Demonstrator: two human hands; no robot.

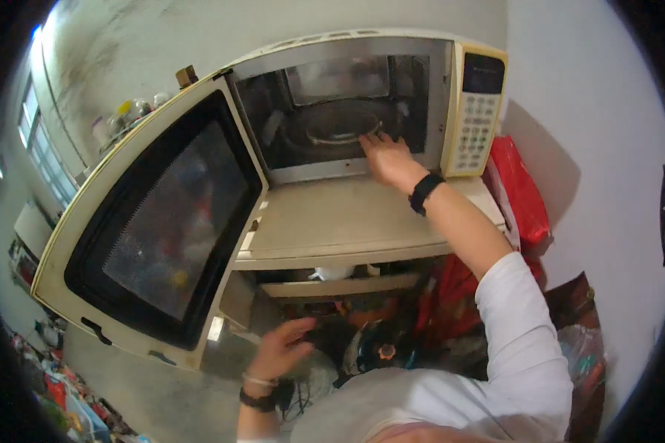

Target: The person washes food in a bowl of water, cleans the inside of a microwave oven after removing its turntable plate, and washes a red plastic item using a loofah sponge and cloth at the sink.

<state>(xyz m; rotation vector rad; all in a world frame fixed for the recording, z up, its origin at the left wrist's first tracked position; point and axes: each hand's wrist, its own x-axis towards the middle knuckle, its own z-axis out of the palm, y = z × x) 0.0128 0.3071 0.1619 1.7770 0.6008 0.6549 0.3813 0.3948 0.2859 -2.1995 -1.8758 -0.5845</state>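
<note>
A microwave with a cream casing and a keypad panel (478,118) stands with its door (177,214) swung wide to the left. Inside the dark cavity lies a round glass turntable (332,122). My right hand (388,156), with a black band on the wrist, reaches to the front of the cavity, its fingertips at the turntable's near right edge. Whether they touch the glass I cannot tell. Lower down, in front of the shelf, my left hand (277,353) hangs in the air with fingers apart and nothing in it.
The microwave sits on a cream shelf top (332,221), with a lower shelf holding items beneath. A red bag (521,192) leans at the right by the wall. Small items line a ledge behind the door. Colourful clutter (74,399) lies on the floor at lower left.
</note>
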